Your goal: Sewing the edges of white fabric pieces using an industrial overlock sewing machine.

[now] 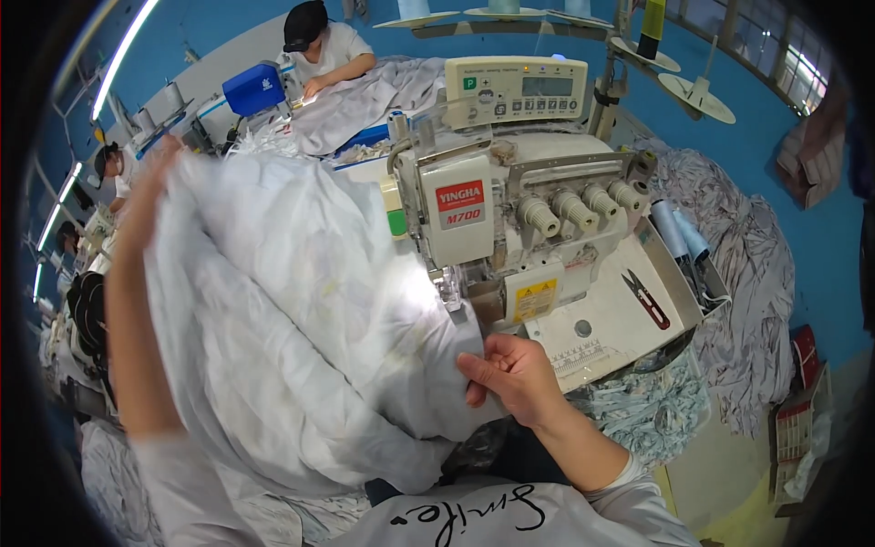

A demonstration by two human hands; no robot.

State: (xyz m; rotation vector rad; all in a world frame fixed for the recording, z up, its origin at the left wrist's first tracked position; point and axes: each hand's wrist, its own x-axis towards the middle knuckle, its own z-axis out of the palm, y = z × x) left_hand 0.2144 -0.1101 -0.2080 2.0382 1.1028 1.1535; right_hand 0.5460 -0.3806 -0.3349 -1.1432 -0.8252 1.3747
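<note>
A large sheet of pale grey-white fabric (292, 310) is spread over the left of the sewing table and hangs toward my lap. My left hand (153, 157) is raised high at the far upper left, blurred, gripping the fabric's far edge and lifting it. My right hand (510, 369) pinches the fabric's near corner just below the presser foot (448, 290) of a cream overlock sewing machine (510, 219). The lit needle area shines on the cloth beside my right fingers.
Red-handled thread snips (647, 299) lie on the machine bed at right, beside two pale blue thread cones (679, 232). Heaps of grey fabric strips (747, 273) fill the right side and hang below the table. Another person (319, 46) sews at the back.
</note>
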